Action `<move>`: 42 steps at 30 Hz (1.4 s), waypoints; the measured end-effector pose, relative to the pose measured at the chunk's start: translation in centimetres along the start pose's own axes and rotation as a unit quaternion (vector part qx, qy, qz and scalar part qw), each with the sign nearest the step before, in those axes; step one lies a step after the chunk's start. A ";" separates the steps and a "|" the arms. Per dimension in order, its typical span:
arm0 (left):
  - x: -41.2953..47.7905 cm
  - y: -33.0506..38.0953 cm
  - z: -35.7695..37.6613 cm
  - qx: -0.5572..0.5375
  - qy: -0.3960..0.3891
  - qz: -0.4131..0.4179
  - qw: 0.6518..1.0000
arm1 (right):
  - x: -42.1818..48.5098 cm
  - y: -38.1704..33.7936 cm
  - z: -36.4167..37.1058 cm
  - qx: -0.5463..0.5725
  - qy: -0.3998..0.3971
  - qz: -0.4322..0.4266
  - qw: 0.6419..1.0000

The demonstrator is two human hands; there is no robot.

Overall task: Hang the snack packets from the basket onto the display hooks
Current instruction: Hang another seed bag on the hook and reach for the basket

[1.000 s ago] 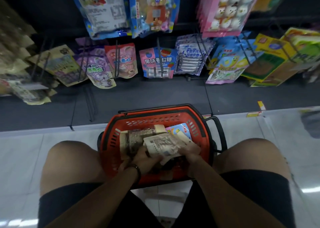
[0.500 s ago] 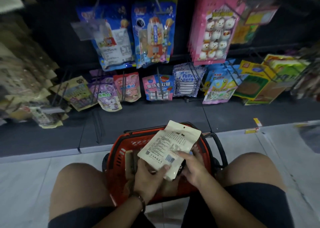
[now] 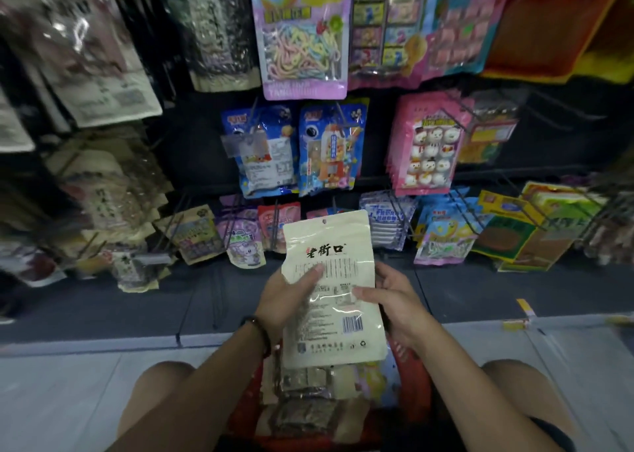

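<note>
A cream snack packet (image 3: 329, 245) with black lettering and a barcode stands upright in front of me, its back side facing me. My left hand (image 3: 284, 300) grips its left edge with the thumb across the print. My right hand (image 3: 394, 300) holds its right edge. Below the packet sits the red basket (image 3: 415, 379) between my knees, with several more brown and cream packets (image 3: 305, 393) inside. Display hooks (image 3: 274, 225) with hanging packets fill the dark rack ahead.
Blue packets (image 3: 329, 149), a pink marshmallow packet (image 3: 429, 146) and green-yellow packets (image 3: 507, 232) hang on the rack. Brownish packets (image 3: 103, 194) crowd the left side. A dark base shelf (image 3: 103, 307) runs under the rack, and pale floor tiles (image 3: 61, 393) lie beside my knees.
I have lifted the cream packet out of the basket and turned it upright, with both hands on it. My view has tilted up, so more of the rack shows.
</note>
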State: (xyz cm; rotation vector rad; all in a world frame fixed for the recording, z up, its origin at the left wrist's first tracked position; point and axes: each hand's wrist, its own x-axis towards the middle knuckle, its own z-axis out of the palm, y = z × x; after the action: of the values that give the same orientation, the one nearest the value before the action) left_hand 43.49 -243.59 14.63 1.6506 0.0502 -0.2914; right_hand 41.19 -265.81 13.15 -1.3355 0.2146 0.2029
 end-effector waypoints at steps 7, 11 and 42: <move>1.1 6.9 -1.0 -0.019 0.078 0.074 0.994 | 0.6 -7.9 2.9 -0.043 -0.033 -0.028 0.998; 1.0 9.9 -1.1 0.040 0.174 0.095 0.979 | 0.7 -10.9 4.8 -0.066 -0.026 -0.055 0.996; -1.6 20.4 -8.4 -0.057 0.101 0.156 0.981 | 3.0 -21.8 11.5 -0.151 -0.038 -0.215 0.964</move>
State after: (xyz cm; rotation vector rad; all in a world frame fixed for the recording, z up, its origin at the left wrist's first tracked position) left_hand 47.44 -237.26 35.43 1.5418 -0.0382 0.1168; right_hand 50.39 -259.36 35.30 -1.6390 -0.1808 -0.0859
